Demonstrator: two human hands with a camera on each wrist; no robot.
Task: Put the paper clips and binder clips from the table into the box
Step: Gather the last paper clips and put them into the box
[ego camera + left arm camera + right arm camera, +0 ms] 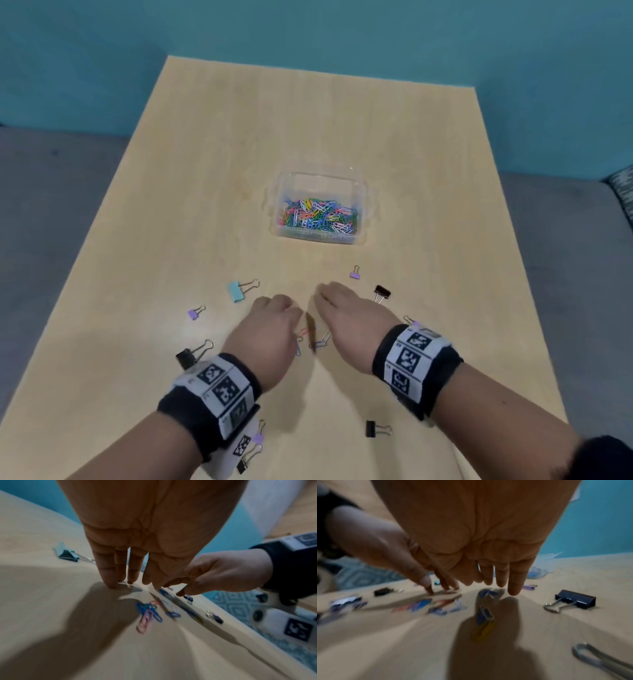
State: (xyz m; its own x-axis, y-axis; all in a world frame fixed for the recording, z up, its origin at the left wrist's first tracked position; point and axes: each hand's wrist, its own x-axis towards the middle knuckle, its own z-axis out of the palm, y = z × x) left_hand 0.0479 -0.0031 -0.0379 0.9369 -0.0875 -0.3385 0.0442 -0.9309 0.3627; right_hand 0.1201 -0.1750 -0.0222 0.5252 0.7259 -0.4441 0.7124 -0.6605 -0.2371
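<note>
Paper clips (pixel 310 337) lying between left hand (pixel 270 329) and right hand (pixel 346 322), both flat-fingered, holding nothing; herding inward before scooping.

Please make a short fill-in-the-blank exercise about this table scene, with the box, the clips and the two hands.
1. The clear box holds many colourful ____ clips.
2. The binder clip lying left of the left hand is light ____.
3. The loose paper clips lie ____ the left hand and the right hand.
4. Both hands point their fingers down at the wooden ____.

Missing words: paper; blue; between; table
</note>
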